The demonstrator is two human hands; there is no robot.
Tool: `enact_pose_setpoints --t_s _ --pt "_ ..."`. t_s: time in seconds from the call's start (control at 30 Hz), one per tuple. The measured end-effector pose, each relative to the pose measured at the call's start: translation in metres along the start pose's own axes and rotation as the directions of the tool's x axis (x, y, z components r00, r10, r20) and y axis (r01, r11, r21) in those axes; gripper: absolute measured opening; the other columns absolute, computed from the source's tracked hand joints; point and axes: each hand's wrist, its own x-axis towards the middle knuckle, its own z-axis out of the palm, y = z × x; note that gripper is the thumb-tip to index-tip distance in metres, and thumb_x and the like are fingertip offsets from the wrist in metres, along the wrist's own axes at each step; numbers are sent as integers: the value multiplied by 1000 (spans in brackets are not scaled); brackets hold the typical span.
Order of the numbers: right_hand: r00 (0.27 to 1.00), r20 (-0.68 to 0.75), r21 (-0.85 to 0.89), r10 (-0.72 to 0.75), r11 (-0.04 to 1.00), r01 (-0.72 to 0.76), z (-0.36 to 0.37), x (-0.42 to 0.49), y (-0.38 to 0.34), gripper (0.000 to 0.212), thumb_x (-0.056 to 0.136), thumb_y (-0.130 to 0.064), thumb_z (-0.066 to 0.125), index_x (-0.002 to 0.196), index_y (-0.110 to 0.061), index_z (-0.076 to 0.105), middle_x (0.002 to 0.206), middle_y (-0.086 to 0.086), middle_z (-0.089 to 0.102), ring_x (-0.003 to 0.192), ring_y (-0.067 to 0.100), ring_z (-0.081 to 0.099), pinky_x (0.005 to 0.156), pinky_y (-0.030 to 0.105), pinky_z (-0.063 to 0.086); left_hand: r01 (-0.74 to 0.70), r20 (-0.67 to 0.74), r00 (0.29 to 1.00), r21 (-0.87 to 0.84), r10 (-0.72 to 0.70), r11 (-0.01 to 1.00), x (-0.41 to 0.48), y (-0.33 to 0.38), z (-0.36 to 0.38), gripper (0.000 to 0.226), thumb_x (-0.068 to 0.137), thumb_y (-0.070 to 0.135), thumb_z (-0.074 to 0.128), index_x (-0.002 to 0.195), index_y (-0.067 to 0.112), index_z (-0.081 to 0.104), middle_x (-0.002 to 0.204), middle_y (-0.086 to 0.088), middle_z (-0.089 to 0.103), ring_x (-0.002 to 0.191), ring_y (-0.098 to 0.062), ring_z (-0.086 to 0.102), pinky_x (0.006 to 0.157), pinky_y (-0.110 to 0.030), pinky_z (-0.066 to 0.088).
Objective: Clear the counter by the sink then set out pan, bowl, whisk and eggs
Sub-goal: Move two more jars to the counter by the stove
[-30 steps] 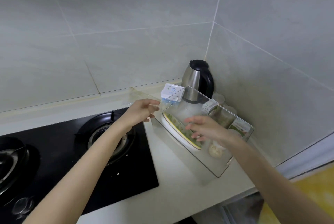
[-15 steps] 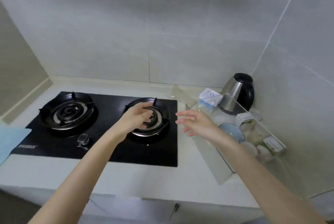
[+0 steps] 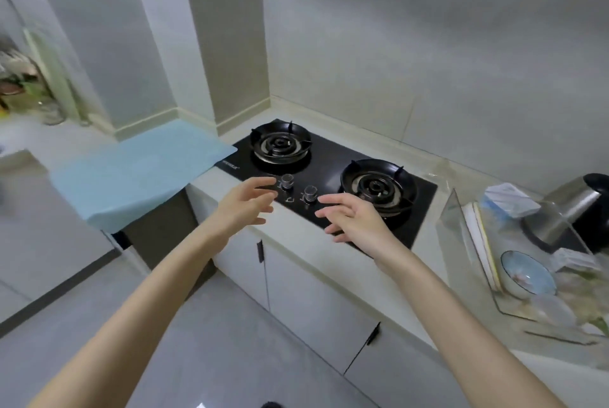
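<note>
My left hand [image 3: 244,202] and my right hand [image 3: 354,218] hang empty in the air over the front edge of the black gas hob [image 3: 333,157], fingers loosely spread. A clear plastic bin [image 3: 461,229] stands on the counter at the right. It holds a pale blue bowl [image 3: 527,274], a flat plate on edge and small packets. No pan, whisk or eggs are plainly visible.
A steel kettle [image 3: 573,210] stands behind the bin in the corner. A light blue cloth [image 3: 138,170] covers the counter left of the hob. Blurred bottles and dishes [image 3: 23,84] sit at the far left. White cabinet doors [image 3: 316,302] are below; grey floor lies in front.
Both hands let go of the clear bin and drew back to the left. My view swung left, from the bin and kettle to the hob and the blue cloth.
</note>
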Motion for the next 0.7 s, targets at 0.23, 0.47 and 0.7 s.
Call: enact_pose_setpoints --t_s 0.23,0.47,0.7 --pt "959 258 -43 -114 991 129 120 -4 -38 24 95 -14 50 115 -22 60 104 -2 69 77 11 60 72 27 52 44 -288 956 -76 -64 996 -88 -41 -99 32 99 18 47 130 22 51 122 -2 61 101 -16 62 87 -31 53" --pt "852 488 -40 -192 970 241 278 -17 -85 24 96 -17 50 118 -22 58 107 -2 69 79 12 61 68 23 52 74 -532 836 -134 -135 988 -185 -94 -220 33 98 18 47 132 20 51 121 -2 62 99 -17 62 83 -29 53" --pt "719 653 -10 -239 946 323 451 -47 -136 23 97 -20 50 119 -23 56 112 1 66 85 15 62 75 26 53 112 -672 723 -110 -157 988 -291 -154 -350 32 99 20 46 131 22 50 119 1 61 97 -12 62 72 -21 52"
